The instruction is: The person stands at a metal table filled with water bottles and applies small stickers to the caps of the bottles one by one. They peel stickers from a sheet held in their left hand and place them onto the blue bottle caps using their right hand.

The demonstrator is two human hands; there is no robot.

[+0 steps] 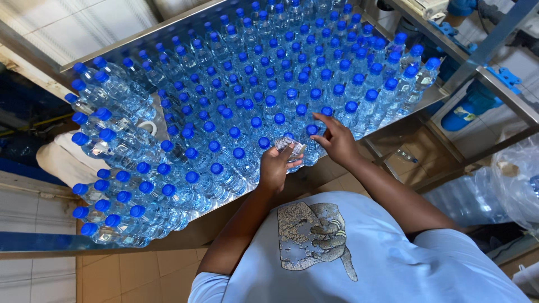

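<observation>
L hand (275, 167) is curled shut on a small stack of clear seal sleeves (291, 147), held at near edge of steel table (143, 37). R hand (336, 139) is pinched on blue cap (312, 129) of a front-row bottle (310, 148). Approx. whole tabletop is packed w/ upright blue-capped water bottles (236, 95).

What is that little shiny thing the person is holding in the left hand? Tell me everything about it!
The small stack of clear, shiny plastic sleeves looks thin, crinkly and see-through, with pale grey glints. The left hand pinches it at the lower end, so it tilts up towards the right hand, which does not clearly touch it. It sits just above the clear plastic water bottles with blue caps at the near edge of the metal table. What it really is cannot be told for certain.
</observation>
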